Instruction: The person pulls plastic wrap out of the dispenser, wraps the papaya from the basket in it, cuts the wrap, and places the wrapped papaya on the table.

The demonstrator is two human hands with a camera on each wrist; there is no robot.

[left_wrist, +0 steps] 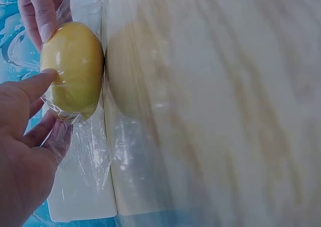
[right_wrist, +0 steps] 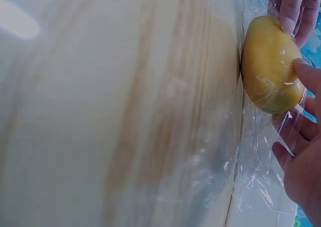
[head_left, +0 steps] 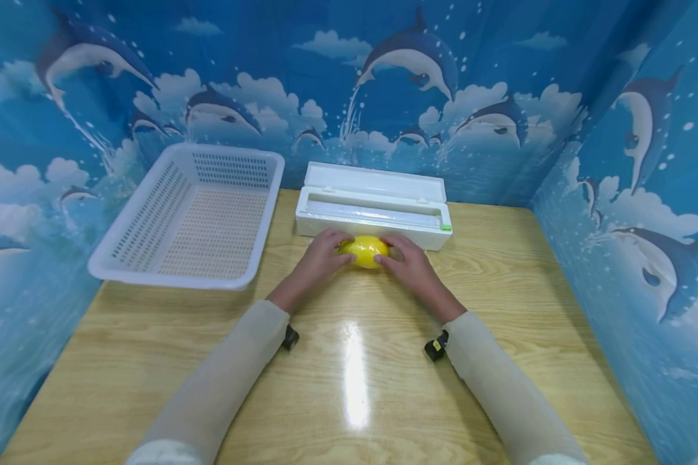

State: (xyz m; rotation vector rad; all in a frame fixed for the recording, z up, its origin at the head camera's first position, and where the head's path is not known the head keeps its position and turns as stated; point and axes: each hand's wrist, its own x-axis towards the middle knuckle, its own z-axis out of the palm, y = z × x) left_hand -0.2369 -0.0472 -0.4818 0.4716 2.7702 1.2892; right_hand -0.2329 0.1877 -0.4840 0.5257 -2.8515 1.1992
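A yellow mango (head_left: 364, 252) with a greenish tint lies on the table, against the front of a white cling film box (head_left: 378, 228). My left hand (head_left: 324, 259) holds its left end and my right hand (head_left: 410, 265) its right end, thumbs on the near side. Clear cling film (left_wrist: 90, 149) is wrapped over the mango's skin in the left wrist view, and wrinkled film also spreads out beside it. In the right wrist view, the fingers (right_wrist: 296, 132) press film at the mango's end. The mango's far side is hidden in the head view.
The box's lid (head_left: 375, 181) is raised at the back, and a roll of film (head_left: 372, 212) lies inside. A white perforated plastic basket (head_left: 247, 258) stands at the left. Blue dolphin-print curtains (head_left: 349, 84) border the wooden table (head_left: 395, 361) at the back and sides.
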